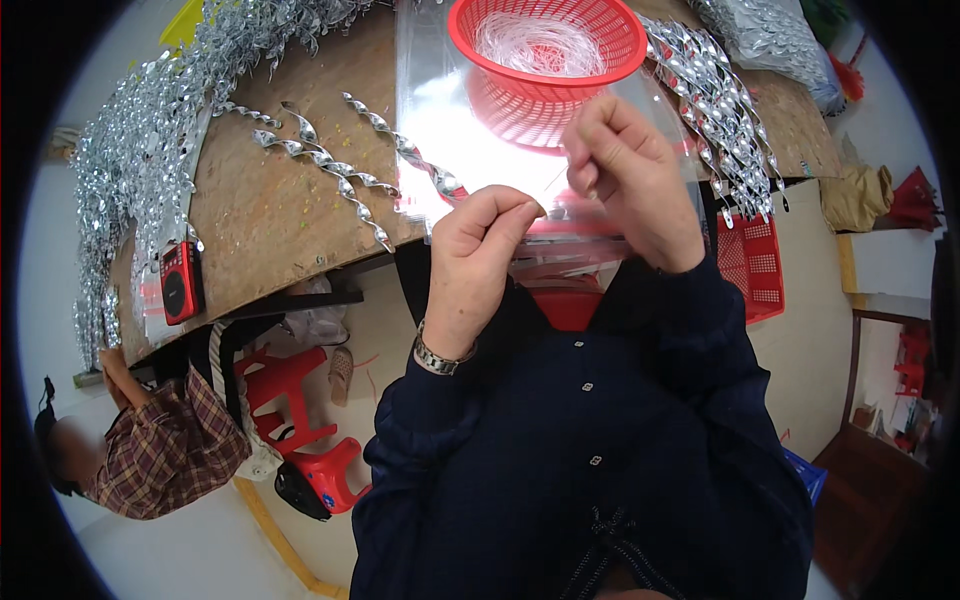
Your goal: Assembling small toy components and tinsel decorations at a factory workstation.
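My left hand (475,255), a watch on its wrist, is closed in a pinch at the near end of a twisted silver strip (408,150) that runs away to the upper left. A small dark tip pokes out past the thumb. To its right, my right hand (645,175) is raised with its fingers curled together; a faint thin line shows near them, but what they hold is too fine to make out. Beyond both hands, a red plastic basket (550,95) of clear thread (535,42) stands on clear plastic sheeting (430,90).
Loose twisted strips (325,160) lie on the brown table (255,225) at left, beside a hanging silver heap (140,150) and a red radio (180,283). More strips (720,100) hang over the right edge above a red crate (750,265). Another person (170,440) sits at lower left near red stools (285,395).
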